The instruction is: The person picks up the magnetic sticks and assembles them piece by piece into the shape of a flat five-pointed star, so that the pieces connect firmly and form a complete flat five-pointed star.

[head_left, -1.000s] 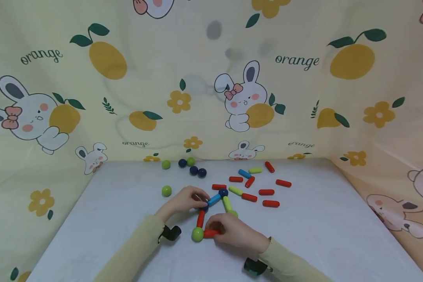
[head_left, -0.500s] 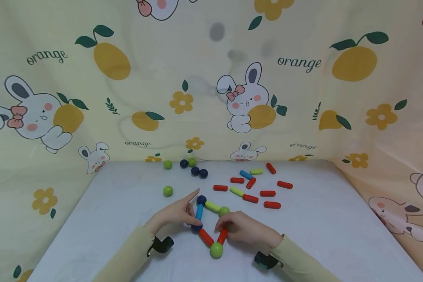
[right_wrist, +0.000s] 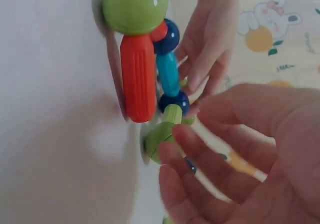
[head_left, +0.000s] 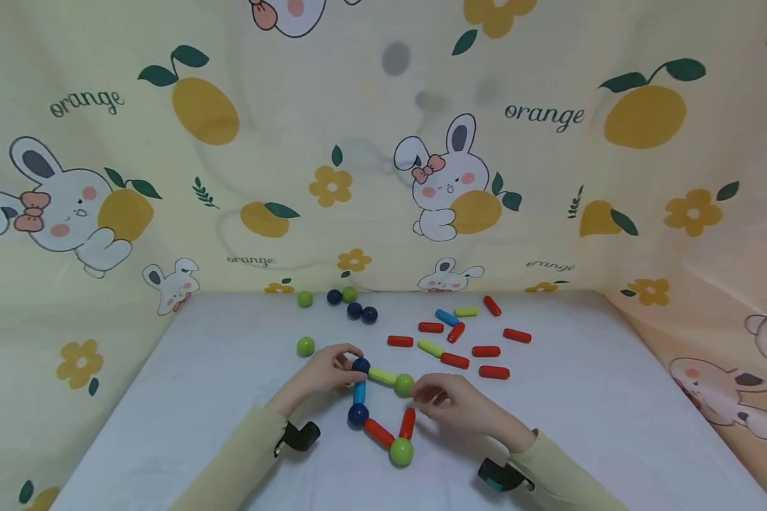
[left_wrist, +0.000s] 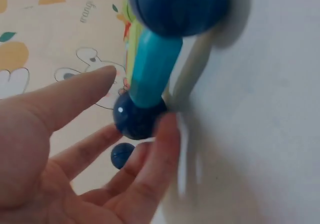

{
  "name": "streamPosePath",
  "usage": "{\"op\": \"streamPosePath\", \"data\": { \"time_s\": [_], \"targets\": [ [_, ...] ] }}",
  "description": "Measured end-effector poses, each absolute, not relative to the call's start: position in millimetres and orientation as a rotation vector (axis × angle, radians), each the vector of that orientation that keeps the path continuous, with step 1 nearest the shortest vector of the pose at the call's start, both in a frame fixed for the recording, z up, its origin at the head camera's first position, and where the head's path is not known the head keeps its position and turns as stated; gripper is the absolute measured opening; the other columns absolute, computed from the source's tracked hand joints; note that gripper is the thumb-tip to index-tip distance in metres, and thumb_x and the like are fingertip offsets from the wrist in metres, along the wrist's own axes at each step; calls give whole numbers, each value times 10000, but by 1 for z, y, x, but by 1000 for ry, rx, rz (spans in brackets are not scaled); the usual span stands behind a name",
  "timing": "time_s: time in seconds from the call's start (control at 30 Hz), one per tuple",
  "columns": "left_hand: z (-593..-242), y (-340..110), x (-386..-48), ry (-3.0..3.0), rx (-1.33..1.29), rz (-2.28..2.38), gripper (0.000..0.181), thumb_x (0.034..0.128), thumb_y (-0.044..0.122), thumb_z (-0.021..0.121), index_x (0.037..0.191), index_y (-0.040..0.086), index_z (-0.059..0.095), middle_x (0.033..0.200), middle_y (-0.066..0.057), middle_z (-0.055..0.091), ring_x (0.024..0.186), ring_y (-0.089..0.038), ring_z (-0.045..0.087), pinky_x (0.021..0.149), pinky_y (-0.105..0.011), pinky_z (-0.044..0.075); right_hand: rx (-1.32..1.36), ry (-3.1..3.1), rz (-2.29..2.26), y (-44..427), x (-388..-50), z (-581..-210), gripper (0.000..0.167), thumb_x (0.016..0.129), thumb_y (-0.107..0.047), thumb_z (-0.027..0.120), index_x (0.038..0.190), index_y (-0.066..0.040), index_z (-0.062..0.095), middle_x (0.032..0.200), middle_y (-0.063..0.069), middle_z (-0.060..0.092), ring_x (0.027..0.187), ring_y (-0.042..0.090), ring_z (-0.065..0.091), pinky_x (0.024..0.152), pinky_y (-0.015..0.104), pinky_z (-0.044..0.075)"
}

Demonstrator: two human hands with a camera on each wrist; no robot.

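A chain of toy building rods and balls lies between the hands. My left hand (head_left: 324,370) holds the dark blue ball (head_left: 361,365) at its upper left corner, thumb in front and index finger behind. From that ball a blue rod (head_left: 359,392) runs down to another dark blue ball (head_left: 357,415), and a yellow-green rod (head_left: 382,376) runs right to a green ball (head_left: 404,385). My right hand (head_left: 455,402) has its loosely bent fingertips beside this green ball. Two red rods meet at the front green ball (head_left: 401,452); the free end of the right-hand red rod (head_left: 408,423) points toward the upper green ball, apart from it.
Loose red rods (head_left: 494,372), yellow-green rods (head_left: 466,311) and a blue rod (head_left: 446,317) lie at the back right of the white table (head_left: 581,426). Several dark blue and green balls (head_left: 305,299) sit at the back left. One green ball (head_left: 305,346) lies near my left hand.
The chain has swung round, its front green ball shifting right and toward me. My left hand has moved up to the upper dark blue ball. My right hand has let go of the red rod.
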State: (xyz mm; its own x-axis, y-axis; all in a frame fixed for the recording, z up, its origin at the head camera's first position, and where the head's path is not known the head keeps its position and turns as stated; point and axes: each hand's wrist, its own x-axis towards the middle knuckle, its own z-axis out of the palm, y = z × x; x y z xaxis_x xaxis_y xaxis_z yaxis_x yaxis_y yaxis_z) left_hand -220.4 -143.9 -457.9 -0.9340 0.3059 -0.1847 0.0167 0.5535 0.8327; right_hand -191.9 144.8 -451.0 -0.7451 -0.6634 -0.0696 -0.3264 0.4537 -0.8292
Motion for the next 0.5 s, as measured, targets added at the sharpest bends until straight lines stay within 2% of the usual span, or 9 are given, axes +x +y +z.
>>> {"op": "streamPosePath", "data": {
  "time_s": [0.1,0.23,0.5],
  "targets": [
    [-459,-142,-226,2514,265,1313,374,825,231,765,1142,96,621,941,-92,564,695,-188,583,624,-291,544,-734,2294,-1224,148,-185,-450,158,917,-159,650,1059,-90,653,955,20,653,836,190,610,729,263,522],
    [-462,-140,-232,2551,309,1258,362,811,243,778,1121,110,648,1001,-72,579,711,-189,579,620,-289,539,-607,2201,-1209,146,-176,-449,156,916,-214,648,986,-75,652,808,47,641,687,218,598,603,253,494],
    [-464,-133,-239,2584,331,1189,304,799,269,786,1050,131,683,998,-37,600,808,-208,553,644,-299,520,-437,2179,-1136,130,-162,-456,301,899,-389,650,822,-103,702,564,38,569,436,145,503,432,202,373]
  ]
}}
